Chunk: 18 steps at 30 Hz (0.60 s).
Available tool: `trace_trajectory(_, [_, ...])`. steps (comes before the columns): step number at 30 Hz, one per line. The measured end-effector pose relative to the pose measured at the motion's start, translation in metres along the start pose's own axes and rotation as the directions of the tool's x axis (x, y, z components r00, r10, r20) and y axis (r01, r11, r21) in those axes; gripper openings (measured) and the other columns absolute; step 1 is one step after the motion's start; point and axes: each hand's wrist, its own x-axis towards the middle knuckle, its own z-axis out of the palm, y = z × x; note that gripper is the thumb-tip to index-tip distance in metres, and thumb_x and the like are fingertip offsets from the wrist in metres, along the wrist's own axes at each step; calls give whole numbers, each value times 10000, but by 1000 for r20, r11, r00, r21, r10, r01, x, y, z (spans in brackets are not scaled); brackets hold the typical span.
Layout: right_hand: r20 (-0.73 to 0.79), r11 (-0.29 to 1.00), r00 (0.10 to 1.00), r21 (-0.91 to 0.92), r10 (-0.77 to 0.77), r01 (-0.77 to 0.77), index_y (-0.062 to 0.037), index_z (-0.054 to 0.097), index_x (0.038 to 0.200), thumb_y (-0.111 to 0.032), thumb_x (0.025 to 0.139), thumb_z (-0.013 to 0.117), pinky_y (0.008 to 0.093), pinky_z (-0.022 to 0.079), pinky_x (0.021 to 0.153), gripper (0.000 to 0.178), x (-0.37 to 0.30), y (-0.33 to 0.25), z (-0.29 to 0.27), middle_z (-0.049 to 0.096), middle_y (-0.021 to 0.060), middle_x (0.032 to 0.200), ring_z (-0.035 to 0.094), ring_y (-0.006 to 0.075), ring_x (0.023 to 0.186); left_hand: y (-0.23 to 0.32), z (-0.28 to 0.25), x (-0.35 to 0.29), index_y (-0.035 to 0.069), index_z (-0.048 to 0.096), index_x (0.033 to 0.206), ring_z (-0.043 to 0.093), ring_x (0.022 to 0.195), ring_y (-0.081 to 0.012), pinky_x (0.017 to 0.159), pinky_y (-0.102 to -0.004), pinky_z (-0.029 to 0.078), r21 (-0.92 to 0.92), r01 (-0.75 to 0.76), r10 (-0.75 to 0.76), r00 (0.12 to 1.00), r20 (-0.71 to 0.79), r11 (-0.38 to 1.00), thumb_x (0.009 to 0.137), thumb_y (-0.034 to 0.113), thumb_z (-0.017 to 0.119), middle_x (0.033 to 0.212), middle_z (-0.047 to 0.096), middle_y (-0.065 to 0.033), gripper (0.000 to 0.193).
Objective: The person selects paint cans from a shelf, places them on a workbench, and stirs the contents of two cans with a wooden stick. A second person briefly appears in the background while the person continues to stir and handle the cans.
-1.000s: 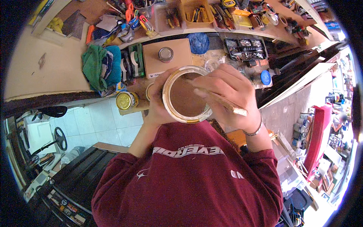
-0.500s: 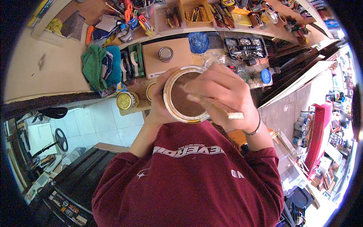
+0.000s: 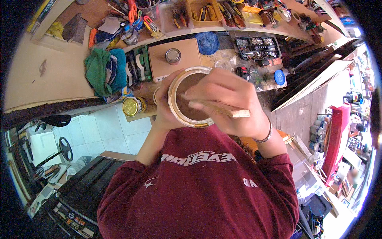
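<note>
An opened can with a pale, stained rim is held up in front of my chest. Brown material shows inside, though I cannot tell whether it is liquid. My left hand is wrapped round the can's left side. Over the mouth, my right hand is closed on a flat wooden stick. One end of the stick points out to the right; its other end is hidden by my fingers. Beyond the can, a small closed tin stands on a cardboard box.
A gold-lidded can stands at the bench's near left corner. Green and teal cloths lie behind it, beside tape rolls. Farther back are a black parts organizer and a tool shelf. A blue lid lies right.
My right hand and the stick have shifted, the stick's outer end rising and showing more of its length. The can has moved slightly left with my left hand still round it.
</note>
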Motion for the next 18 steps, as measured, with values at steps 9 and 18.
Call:
trace_trajectory(9, [3,954,985,-253,170,-164,-24,698,948,17,804,741,392,534,681,155,-15,-20,-13,721,123,898,670,300,763,2,-11,-24,6,352,1480,589,1302,-340,1106,-463,486,-67,476,-476,879,8,877,507,308,1047,1455,531,-237,1234])
trace_trajectory(18, [-30,998,1000,-55,4,-5,-32,711,984,-13,803,750,392,528,685,186,-2,3,4,703,95,900,655,300,767,1,-9,-8,15,310,1488,583,1305,-359,1100,-467,487,267,106,-142,983,117,958,527,320,1043,1455,518,-255,1246])
